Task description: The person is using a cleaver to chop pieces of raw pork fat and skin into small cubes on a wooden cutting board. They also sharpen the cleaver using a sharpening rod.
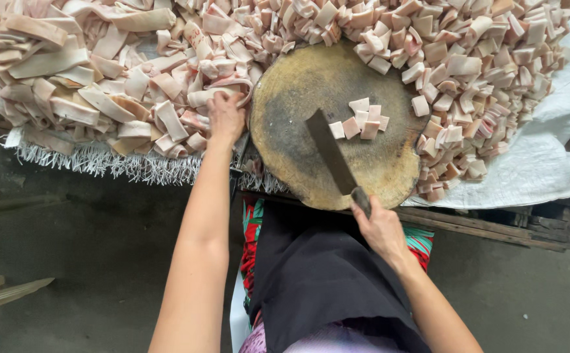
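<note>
Two bare hands are at work over a low bench (494,229) of dark wooden slats covered by a white woven sheet (559,131). The right hand (380,229) is wrapped around the handle of a long dark cleaver (330,155), whose blade lies flat on the round, worn wooden chopping block (298,131), pointing up and away from that hand. Just beyond the blade's far side sit a few small pale-pink squares of cut pork skin (360,121). The left hand (226,117) reaches to the heap of long uncut pale-pink skin strips (102,85) beside the block, its fingers curled onto a strip; whether it has a firm hold cannot be told. Diced pieces (481,72) are piled on the far side of the right hand. By the look of it, this is the fetching step between cuts; the next move calls for drawing a strip onto the block under the blade.
</note>
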